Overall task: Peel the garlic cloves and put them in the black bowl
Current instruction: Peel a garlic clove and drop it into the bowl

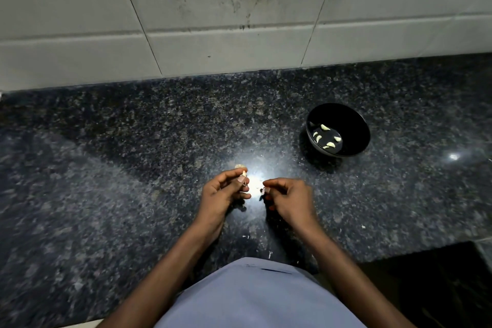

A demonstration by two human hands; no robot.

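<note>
My left hand [223,193] pinches a small garlic clove [243,173] between thumb and forefinger, above the dark granite counter. My right hand [288,198] is a short gap to its right, fingers curled, pinching a pale scrap of garlic skin [264,190] at its fingertips. The black bowl [354,125] stands on the counter to the far right of both hands and holds several peeled cloves [331,144]. Another garlic piece [240,166] lies on the counter just beyond my left hand.
The speckled granite counter [133,168] runs to a white tiled wall [213,21] at the back. Small bits of garlic skin [269,254] lie near the counter's front edge. The counter steps back at the front right [426,261]. A bright light reflection sits between my hands.
</note>
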